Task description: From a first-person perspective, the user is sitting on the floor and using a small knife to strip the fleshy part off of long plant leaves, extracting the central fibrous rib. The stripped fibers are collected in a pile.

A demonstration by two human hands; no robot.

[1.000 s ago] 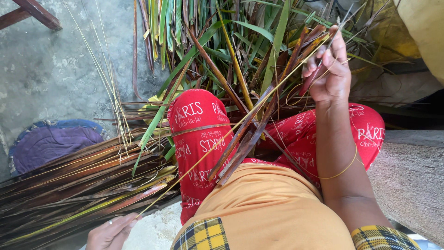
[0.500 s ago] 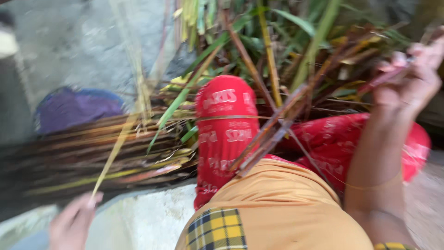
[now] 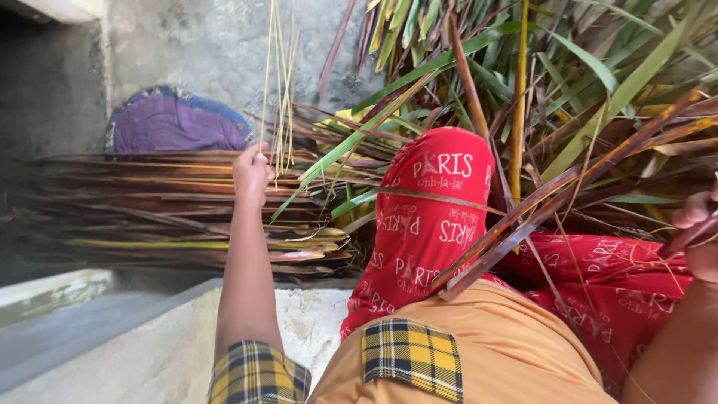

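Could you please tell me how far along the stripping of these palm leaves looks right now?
Done: a stack of dark stripped leaf strips lies left of the knee. In hand: the left hand holds up thin pale midribs; the right hand grips a brown leaf strip across the lap. Left: a large pile of green fronds ahead.

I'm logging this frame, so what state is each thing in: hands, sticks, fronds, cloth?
left hand: raised, grip shut on thin leaf ribs
thin leaf ribs: upright, bunched, held at their lower end
right hand: at the frame edge, grip shut on brown leaf strip
brown leaf strip: slanting across the red-clad lap
stacked brown fronds: lying flat, piled
green fronds: heaped, leaning
purple cloth: crumpled on the ground
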